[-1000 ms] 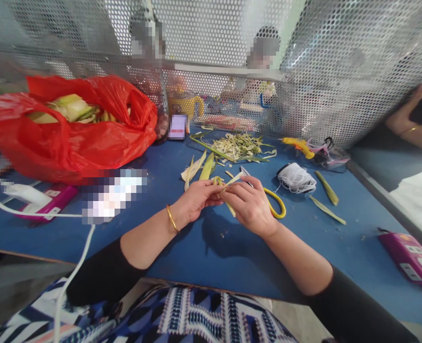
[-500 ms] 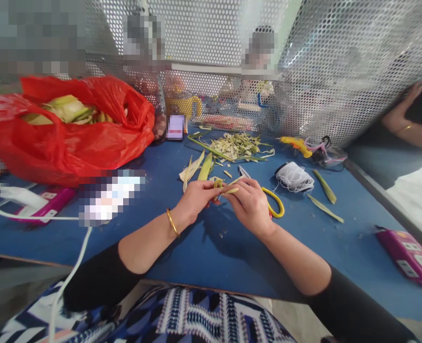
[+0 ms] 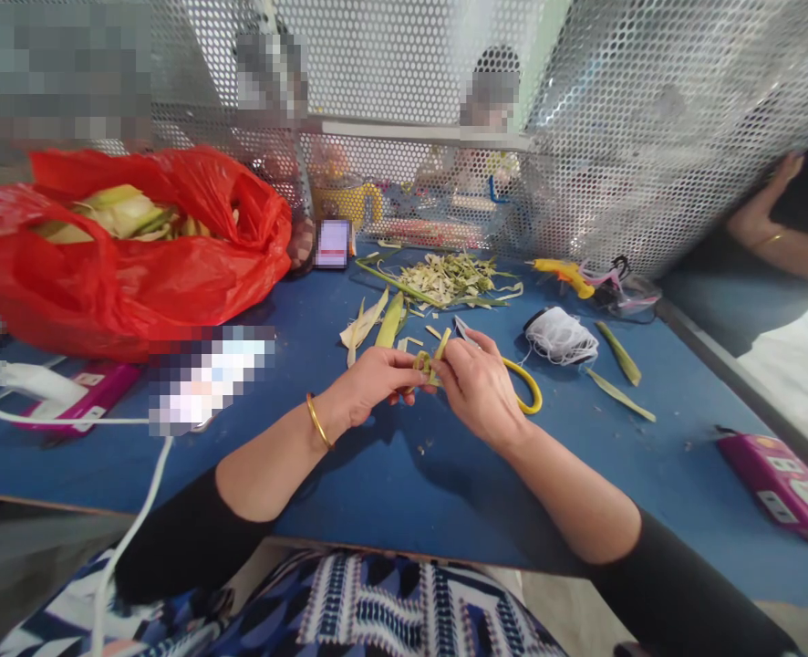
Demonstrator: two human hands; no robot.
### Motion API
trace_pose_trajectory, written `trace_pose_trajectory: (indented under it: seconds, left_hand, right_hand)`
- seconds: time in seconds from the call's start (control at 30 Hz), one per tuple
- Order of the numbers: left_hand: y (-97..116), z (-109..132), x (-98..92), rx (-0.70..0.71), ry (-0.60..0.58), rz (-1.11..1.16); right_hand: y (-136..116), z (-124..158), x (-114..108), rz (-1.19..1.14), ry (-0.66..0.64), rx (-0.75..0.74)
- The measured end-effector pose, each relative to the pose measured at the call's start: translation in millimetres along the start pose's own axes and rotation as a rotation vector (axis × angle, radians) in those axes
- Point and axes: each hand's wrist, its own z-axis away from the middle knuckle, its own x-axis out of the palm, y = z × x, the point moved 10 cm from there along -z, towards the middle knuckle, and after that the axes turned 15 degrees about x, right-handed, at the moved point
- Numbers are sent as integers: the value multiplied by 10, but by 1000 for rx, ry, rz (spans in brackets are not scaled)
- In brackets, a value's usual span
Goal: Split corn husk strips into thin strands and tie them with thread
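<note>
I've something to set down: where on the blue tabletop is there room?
Mostly bare: between the right forearm and the purple box, far right; also the patch between that forearm and the left forearm. Crowded: beyond the held leaf strip, with scissors, white thread and leaf scraps; back left, under the red bag.

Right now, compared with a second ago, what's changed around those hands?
A narrow yellow-green leaf strip in the right hand now points up; a second ago, an end hung down. The left hand still holds the small looped leaf piece. The crinkled red plastic bag and yellow-handled metal scissors stayed put.
</note>
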Motion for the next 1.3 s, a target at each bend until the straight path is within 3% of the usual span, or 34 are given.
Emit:
trace_pose_trajectory:
  seconds: [0.17, 0.3, 0.43, 0.67, 0.77, 0.9, 1.13, 1.3]
  left_hand:
    - [15, 24, 32, -1, 28, 39]
    - [-102, 29, -29, -24, 171, 89]
    - [-246, 53, -73, -109, 298, 224]
    - [-149, 77, -234, -66, 471, 232]
    - [-102, 73, -261, -22, 476, 198]
    - [-80, 52, -256, 2, 448, 179]
    - [-53, -5, -190, 67, 359, 87]
    - [-36, -25, -179, 128, 312, 4]
  right_hand:
    - [224, -33, 95, -179, -119, 263]
    - [415, 16, 256, -484, -175, 506]
    - [514, 41, 343, -671, -196, 635]
    - [351, -6, 113, -714, -166, 511]
    - [262, -29, 116, -763, -229, 448]
    - [281, -32, 230, -881, -342, 491]
    - [400, -52, 8, -731, -37, 447]
    - [506, -5, 165, -903, -79, 592]
